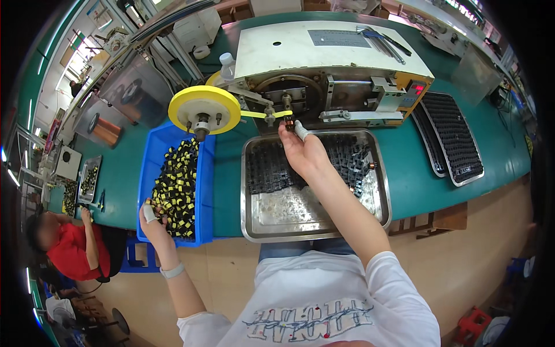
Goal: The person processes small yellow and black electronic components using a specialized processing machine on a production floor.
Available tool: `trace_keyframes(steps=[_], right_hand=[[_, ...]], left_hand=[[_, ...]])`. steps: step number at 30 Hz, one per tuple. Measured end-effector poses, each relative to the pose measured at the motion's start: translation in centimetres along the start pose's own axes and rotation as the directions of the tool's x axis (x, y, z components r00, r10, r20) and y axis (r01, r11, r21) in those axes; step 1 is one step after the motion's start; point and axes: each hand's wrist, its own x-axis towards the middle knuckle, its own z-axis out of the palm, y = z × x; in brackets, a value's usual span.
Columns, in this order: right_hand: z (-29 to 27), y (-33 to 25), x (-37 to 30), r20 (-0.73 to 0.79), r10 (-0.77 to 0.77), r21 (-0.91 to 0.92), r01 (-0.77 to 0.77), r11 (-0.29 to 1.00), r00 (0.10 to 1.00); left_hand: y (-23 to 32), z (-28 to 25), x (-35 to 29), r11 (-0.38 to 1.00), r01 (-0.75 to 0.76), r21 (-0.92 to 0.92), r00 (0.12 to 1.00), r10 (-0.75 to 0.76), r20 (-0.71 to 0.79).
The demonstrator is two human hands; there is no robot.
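Note:
My right hand (303, 151) pinches a small dark coil bobbin (289, 122) at the spindle of a bench machine (277, 49), one finger wrapped in white. Yellow tape (252, 114) runs to the bobbin from a large yellow tape roll (204, 110) on the machine's left. My left hand (152, 224) is at the near left edge of a blue bin (206, 173), fingers curled inward, one wrapped in white. What those fingers hold is hidden among the bobbins. The bin holds many black bobbins with yellow tape (176, 191).
Below the machine sits a metal tray (283, 220) with rows of dark bobbins. Two black-filled trays (454, 139) lie at the right. Tweezers and other hand tools (384, 43) rest on the machine's top. Copper wire spools (105, 128) stand at left, near a person in red (78, 251).

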Motion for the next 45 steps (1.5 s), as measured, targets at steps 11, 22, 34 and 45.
trace_keyframes(steps=[11, 22, 34, 45], right_hand=[[-1.7, -7.7, -9.5, 0.163, 0.019, -0.640, 0.091, 0.763, 0.986], [-9.8, -14.2, -14.2, 0.446, -0.537, -0.850, 0.151, -0.505, 0.716], [-9.6, -11.2, -11.5, 0.417, -0.574, -0.803, -0.010, -0.596, 0.705], [-8.8, -10.6, -10.9, 0.359, -0.526, -0.829, 0.005, -0.559, 0.771]], left_hand=[[-0.7, 0.9, -1.3, 0.551, -0.315, 0.773, 0.936, 0.316, 0.157], [1.9, 4.2, -5.4, 0.443, -0.554, 0.705, 0.722, 0.677, 0.142], [0.0, 15.0, -13.1, 0.940, -0.318, -0.125, 0.768, 0.333, 0.547], [-1.0, 17.6, -14.6, 0.991, -0.079, -0.106, 0.751, 0.129, 0.647]])
